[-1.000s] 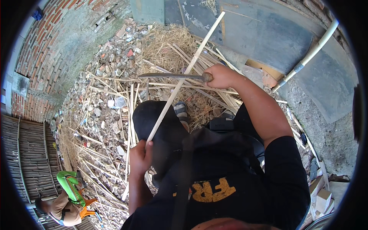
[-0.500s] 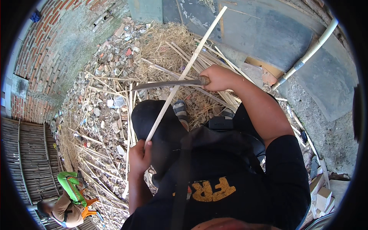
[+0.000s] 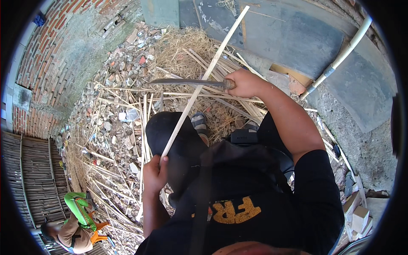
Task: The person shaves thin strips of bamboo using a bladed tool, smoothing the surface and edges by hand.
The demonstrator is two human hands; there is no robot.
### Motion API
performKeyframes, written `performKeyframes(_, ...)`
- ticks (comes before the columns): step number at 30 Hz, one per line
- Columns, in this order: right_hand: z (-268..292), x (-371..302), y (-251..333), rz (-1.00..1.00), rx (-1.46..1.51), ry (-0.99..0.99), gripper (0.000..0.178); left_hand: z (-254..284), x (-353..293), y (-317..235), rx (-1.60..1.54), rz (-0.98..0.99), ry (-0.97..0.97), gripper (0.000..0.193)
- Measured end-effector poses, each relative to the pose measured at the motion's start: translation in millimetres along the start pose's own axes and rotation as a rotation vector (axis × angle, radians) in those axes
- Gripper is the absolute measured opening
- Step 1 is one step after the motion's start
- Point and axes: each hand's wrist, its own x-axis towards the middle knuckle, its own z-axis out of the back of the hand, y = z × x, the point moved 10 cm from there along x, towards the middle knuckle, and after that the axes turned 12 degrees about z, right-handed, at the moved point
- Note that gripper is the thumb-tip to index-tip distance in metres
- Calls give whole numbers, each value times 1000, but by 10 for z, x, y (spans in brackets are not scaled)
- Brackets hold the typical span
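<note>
My left hand (image 3: 155, 173) is closed round the lower end of a long pale bamboo strip (image 3: 183, 114), beside my left knee. The strip slants up and away to the right, past my knees. In my right hand (image 3: 243, 84) is the handle of a machete (image 3: 187, 81), fingers wrapped round it. Its dark blade points left and lies across the strip at about mid-length. Whether the edge touches the strip, I cannot tell.
Split bamboo strips (image 3: 238, 68) and a heap of dry shavings (image 3: 182, 44) lie on rubble ground ahead. A pale pole (image 3: 340, 59) leans at the right near a grey wall (image 3: 365, 153). At the lower left a person (image 3: 76, 229) sits on an orange stool (image 3: 100, 227) by a bamboo-slat screen (image 3: 36, 170).
The machete has moved slightly away from me along the strip, and its tip has swung upward. My left hand and the strip have barely moved.
</note>
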Motion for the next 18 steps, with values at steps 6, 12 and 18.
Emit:
performKeyframes(6,-69,24,71,37,-28,35,28,10,-17,-31,-2,29,4,46)
performKeyframes(12,-103,43,-1,14,-21,62,39,15,-22,-76,-15,14,-7,45)
performKeyframes(18,-136,69,-53,85,-31,-26,33,15,-24,-44,7,11,-9,46)
